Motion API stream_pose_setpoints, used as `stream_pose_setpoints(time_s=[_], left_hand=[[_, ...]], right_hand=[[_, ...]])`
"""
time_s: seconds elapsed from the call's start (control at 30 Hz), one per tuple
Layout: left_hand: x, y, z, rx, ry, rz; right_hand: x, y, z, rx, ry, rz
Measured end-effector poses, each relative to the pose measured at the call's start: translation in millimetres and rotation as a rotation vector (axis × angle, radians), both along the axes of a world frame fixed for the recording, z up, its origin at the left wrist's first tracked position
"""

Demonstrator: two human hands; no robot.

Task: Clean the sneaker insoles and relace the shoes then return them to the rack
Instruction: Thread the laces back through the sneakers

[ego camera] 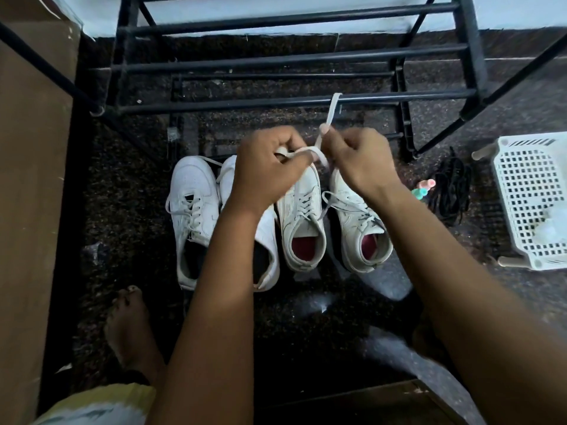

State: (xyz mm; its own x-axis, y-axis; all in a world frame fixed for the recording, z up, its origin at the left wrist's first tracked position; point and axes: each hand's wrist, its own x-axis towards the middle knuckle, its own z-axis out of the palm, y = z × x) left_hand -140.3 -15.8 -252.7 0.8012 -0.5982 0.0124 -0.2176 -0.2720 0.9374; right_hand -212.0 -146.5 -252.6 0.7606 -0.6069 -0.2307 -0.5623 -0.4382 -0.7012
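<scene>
both hands point(270, 170) point(360, 162) pinching white lace point(329, 113) above four white sneakers point(302, 216), black rack point(288, 59) behind, white basket point(534, 197) right

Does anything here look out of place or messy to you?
Yes. The white perforated basket on the right seems tipped on its side, its short legs pointing sideways. A tangle of black laces lies loose on the floor beside it. The left hand and right hand pinch a white lace, which looks like work underway.
</scene>
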Motion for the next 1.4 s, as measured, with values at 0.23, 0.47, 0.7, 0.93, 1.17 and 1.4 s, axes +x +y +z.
stream_pose_setpoints(time_s=[0.23, 0.47, 0.7, 0.93, 1.17, 1.4], left_hand=[[1, 1, 16, -0.081, 0.651, 0.142], [3, 8, 9, -0.131, 0.704, 0.055], [24, 45, -12, 0.052, 0.622, -0.016], [30, 98, -66, 0.468, 0.396, 0.301], [26, 125, -93, 0.925, 0.116, 0.499], [9, 131, -101, 1.187, -0.105, 0.576]], right_hand=[[4, 0, 27, 0.26, -0.28, 0.268], [2, 0, 25, 0.378, -0.247, 0.424], [1, -31, 47, 0.743, -0.255, 0.219], [-16, -69, 40, 0.43, -0.07, 0.005], [-51, -109, -3, -0.084, 0.262, -0.156], [-90, -112, -48, -0.321, 0.664, -0.366]])
